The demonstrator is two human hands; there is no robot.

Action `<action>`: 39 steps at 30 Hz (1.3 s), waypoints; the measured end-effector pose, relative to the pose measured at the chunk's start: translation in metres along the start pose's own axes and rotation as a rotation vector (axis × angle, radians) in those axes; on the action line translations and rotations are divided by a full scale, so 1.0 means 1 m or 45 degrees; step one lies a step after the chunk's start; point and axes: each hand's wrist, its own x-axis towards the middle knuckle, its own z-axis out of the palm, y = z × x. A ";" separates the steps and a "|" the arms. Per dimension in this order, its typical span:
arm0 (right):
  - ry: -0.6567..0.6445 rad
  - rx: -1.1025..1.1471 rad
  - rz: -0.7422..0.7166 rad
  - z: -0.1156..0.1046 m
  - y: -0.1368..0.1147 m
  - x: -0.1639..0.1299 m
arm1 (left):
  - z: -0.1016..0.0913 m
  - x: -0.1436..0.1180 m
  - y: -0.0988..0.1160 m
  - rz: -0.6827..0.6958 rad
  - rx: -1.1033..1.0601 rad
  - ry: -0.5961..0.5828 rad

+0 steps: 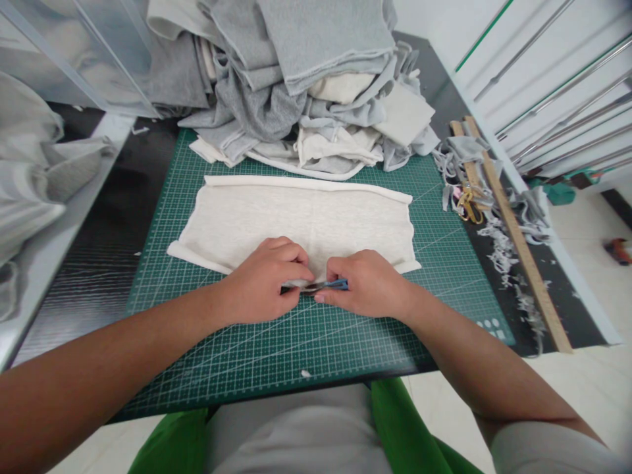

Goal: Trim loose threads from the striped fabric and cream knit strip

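Observation:
A cream piece of fabric (pixel 257 214) with curling edges lies spread on the green cutting mat (pixel 296 349). At its near edge, my left hand (pixel 266 280) is closed, pinching a bit of the fabric between thumb and fingers. My right hand (pixel 370 283) grips small blue-handled thread snips (pixel 336 284). Their metal blades point left, right at the fabric pinched in my left hand. Whether the blades are apart or together is hard to make out. My fingers hide part of the near edge.
Behind the fabric rises a big heap of grey and cream cloth (pixel 326 46). To the right are a wooden ruler (pixel 523 243), gold-handled scissors (pixel 469 205) and fabric scraps (pixel 498 250). More grey cloth (pixel 29 171) lies at the left. A small white scrap (pixel 305 373) sits near the mat's front edge.

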 end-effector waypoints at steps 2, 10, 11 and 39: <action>-0.005 0.003 0.004 0.000 0.000 0.000 | 0.000 0.000 0.000 0.004 0.002 0.006; -0.007 0.028 0.006 -0.001 -0.001 0.001 | 0.000 0.000 -0.001 0.009 -0.008 0.009; -0.008 0.029 0.004 -0.001 -0.001 0.001 | 0.000 0.000 -0.001 0.006 -0.008 0.004; 0.045 0.007 -0.094 0.000 -0.003 0.000 | -0.001 0.000 0.001 -0.008 -0.002 -0.018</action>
